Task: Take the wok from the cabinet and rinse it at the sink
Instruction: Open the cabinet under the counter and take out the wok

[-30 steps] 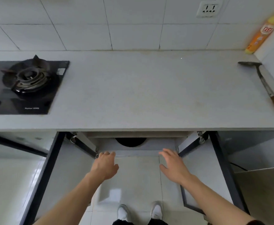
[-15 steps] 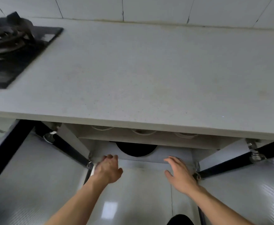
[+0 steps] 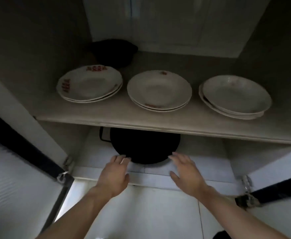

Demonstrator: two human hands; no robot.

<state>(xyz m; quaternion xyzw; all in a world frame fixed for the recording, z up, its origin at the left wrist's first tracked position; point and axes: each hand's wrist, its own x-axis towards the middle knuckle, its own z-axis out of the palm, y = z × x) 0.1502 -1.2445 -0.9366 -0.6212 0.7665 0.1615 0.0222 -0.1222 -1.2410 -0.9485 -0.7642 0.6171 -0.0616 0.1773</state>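
Wok point(image 3: 145, 149) sits under the cabinet shelf point(image 3: 158, 124). Our left hand point(image 3: 114, 175) and right hand point(image 3: 186, 173) reach, fingers apart, gripping nothing; next we grasp its rim.

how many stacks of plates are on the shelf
3, all on the shelf above the wok: left stack, middle stack, right stack. How many plates each holds is unclear.

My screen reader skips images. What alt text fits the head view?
Two open hands, left hand and right hand, reach toward a black wok on the cabinet floor. On the shelf above sit three stacks of white plates.
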